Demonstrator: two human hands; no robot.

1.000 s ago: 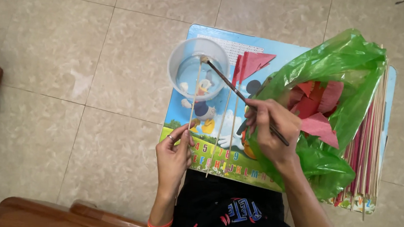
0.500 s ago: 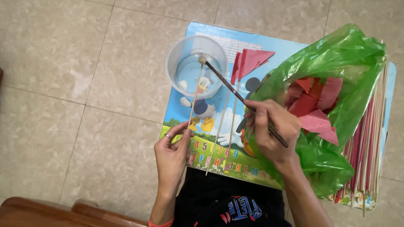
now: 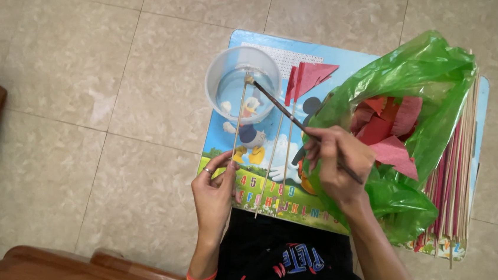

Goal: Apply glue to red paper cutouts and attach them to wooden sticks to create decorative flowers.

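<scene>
L hand (image 3: 214, 192) pinching thin stick (image 3: 238, 121), upright | R hand (image 3: 339, 163) gripping paintbrush (image 3: 297, 125), tip at clear cup (image 3: 243, 83) rim

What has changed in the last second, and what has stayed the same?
Little changed. The right hand keeps its grip on the paintbrush, whose tip stays at the clear cup. The left hand still pinches the thin stick reaching to the cup. The green bag and red paper flags lie as before.
</scene>
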